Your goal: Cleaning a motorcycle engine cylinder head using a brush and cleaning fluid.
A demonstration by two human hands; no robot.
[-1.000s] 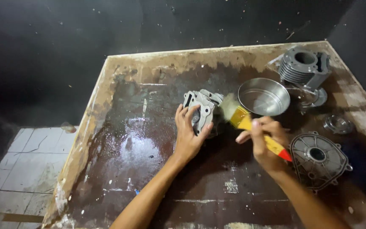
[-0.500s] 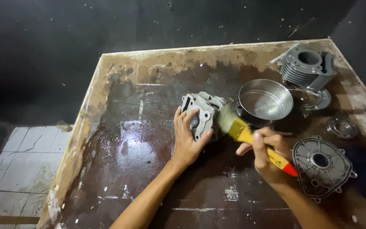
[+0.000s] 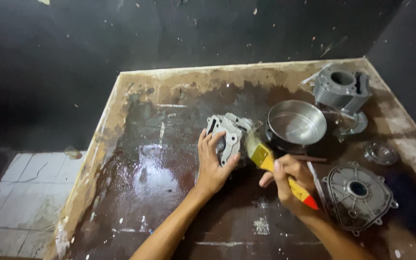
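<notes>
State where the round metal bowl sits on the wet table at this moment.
In the head view, the metal bowl stands right of centre on the table, between the finned cylinder behind it and the paintbrush in the right hand.

This looks like a rough engine-repair workshop, a washing corner of one. A worn wooden tray table (image 3: 121,125) with raised edges stands wet and stained dark with oily grime. Engine parts lie on it: a finned grey cylinder block (image 3: 341,89), a round bolted engine cover (image 3: 359,196) and a small cast housing (image 3: 227,137). A metal bowl (image 3: 296,126) sits among them, and a yellow-handled paintbrush (image 3: 278,168) serves as a cleaning tool. Black paint-flecked walls and a dirty tiled floor (image 3: 20,192) surround the table
</notes>
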